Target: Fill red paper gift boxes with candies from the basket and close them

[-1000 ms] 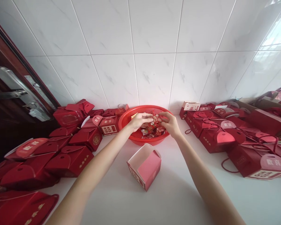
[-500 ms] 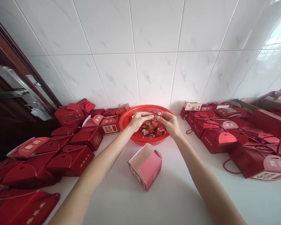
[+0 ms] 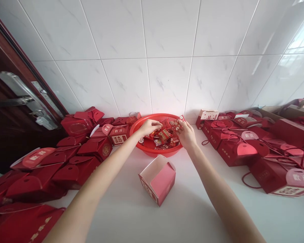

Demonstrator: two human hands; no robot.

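Observation:
A red plastic basket (image 3: 164,153) stands against the tiled wall, with several wrapped sweets (image 3: 164,135) inside. Over its left part is my left hand (image 3: 149,127), thumb and fingers pinched together; what they hold, if anything, is hidden. My right hand (image 3: 186,134), at the basket's right rim, is closed on a red patterned candy packet (image 3: 175,125), part of which sticks out past the fingers. In front of the basket an open red gift box (image 3: 162,182) stands on the white table, its top flaps up. No contents show in it.
Several closed red gift boxes (image 3: 95,145) crowd the left side of the table. More boxes with cord handles (image 3: 236,148) line the right, beside a larger carton (image 3: 288,131). A dark door with a metal handle (image 3: 17,100) is at far left.
My hands have moved apart over the basket. The right hand has shifted slightly right with the red packet; the left has drawn slightly left. The open box has stayed put.

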